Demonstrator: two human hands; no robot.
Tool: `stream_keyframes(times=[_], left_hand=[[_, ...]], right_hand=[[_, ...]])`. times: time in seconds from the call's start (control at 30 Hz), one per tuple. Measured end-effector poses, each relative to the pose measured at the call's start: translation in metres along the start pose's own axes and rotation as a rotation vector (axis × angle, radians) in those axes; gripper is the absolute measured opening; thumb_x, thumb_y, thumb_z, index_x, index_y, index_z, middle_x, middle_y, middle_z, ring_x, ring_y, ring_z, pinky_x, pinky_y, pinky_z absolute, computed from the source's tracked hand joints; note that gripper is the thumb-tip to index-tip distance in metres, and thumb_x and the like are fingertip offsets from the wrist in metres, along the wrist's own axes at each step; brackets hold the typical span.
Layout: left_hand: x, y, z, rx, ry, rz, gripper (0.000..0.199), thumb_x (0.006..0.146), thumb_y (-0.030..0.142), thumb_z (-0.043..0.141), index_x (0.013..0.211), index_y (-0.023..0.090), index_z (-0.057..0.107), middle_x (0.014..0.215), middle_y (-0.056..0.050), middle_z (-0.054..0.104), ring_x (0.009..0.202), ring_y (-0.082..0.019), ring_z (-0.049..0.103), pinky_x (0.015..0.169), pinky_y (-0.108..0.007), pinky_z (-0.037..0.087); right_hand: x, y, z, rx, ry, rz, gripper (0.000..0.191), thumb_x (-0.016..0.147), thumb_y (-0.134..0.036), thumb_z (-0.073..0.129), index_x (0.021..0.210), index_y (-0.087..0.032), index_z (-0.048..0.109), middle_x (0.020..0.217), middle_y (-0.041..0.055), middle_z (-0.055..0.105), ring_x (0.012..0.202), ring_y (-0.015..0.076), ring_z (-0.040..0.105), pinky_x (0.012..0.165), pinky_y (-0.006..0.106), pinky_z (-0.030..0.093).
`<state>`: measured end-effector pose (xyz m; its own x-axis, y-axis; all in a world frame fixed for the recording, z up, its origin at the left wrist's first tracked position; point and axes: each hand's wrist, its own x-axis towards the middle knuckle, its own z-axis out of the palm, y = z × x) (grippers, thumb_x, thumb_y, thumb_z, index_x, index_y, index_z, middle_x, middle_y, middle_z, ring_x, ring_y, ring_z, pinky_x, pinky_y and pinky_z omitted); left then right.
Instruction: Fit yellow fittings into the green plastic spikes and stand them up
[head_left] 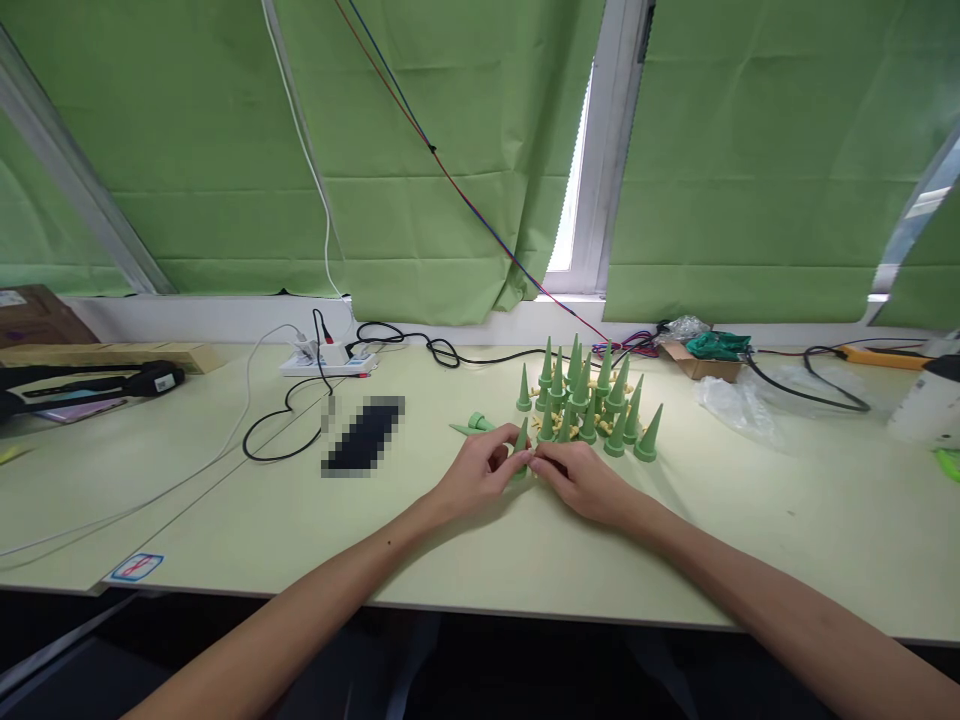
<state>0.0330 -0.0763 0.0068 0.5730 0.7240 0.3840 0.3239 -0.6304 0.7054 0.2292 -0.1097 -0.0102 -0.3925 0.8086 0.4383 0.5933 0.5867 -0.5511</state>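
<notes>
Fingers of my left hand (pixel 480 468) are wrapped round a green cone (pixel 522 437), which stands point up near the middle of the table. My right hand (pixel 581 480) touches the cone's right side with its fingers pressed together; what they hold is too small to make out. Behind and to the right, several green cones (pixel 649 440) stand upright in a cluster, with small yellow pieces (pixel 568 432) scattered among them. Left of the held cone, other green cones (pixel 478 423) lie on their sides.
The pale table (pixel 450 550) carries a blurred dark object (pixel 365 435), a white power strip (pixel 328 362) with cables, and a black strap-like item (pixel 150 379) at the left. At the right are a small cardboard box (pixel 701 364), clear plastic (pixel 739 405) and a white bottle (pixel 928 405).
</notes>
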Motion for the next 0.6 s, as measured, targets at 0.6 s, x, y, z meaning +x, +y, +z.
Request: stream_keyframes(times=[0.6], left_hand=[[0.0068, -0.0047, -0.0001, -0.285, 0.155, -0.141, 0.034, 0.092, 0.051, 0.057, 0.090, 0.017, 0.057, 0.072, 0.004, 0.050, 0.048, -0.005, 0.039, 0.044, -0.020, 0.028]], right_hand=[[0.0001, 0.0018, -0.0004, 0.067, 0.184, -0.043, 0.020, 0.096, -0.021, 0.053, 0.113, -0.020, 0.063, 0.092, 0.0047, 0.068, 0.068, 0.0143, 0.058, 0.059, 0.026, 0.047]])
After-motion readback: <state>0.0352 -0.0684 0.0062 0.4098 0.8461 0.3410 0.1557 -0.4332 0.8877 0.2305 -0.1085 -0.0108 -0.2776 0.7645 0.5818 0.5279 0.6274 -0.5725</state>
